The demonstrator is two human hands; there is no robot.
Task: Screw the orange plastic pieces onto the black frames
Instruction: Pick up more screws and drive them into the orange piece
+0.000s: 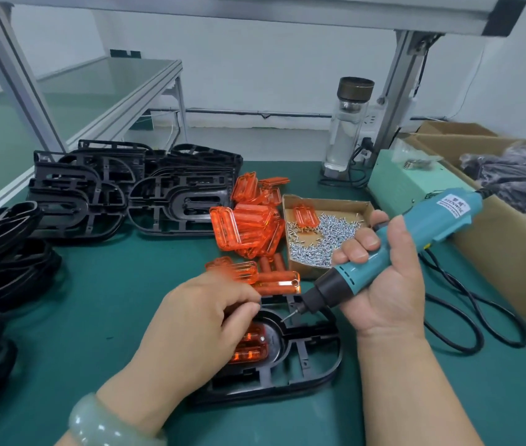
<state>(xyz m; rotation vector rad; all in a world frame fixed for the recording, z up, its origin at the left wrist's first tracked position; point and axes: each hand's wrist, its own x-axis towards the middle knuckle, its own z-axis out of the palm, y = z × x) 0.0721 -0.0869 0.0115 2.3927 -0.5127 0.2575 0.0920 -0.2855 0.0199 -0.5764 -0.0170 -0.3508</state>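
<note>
Screwdriver (448, 214) gripped by right hand (387, 284), bit slanting down-left at orange piece (252, 349) on black frame (287, 386); left hand (197, 326) curled over it, grip unclear.

One view only: head cam, wide-angle, worn up high and pitched fwd & down onto the table (110, 300). The work area is seen from above and slightly behind, very near; both forearms are brought in from the bottom edge. The left hand (190, 326) and right hand (383, 284) w/ the screwdriver (428, 226) are framed close, low-centre, over the black frame (313, 333). Stacked frames (171, 204) are caught at left, the carton (512, 252) at the right edge. The wall (271, 69) & alu post (400, 91) are taken in up top, straight lines bowed by the lens.
</note>
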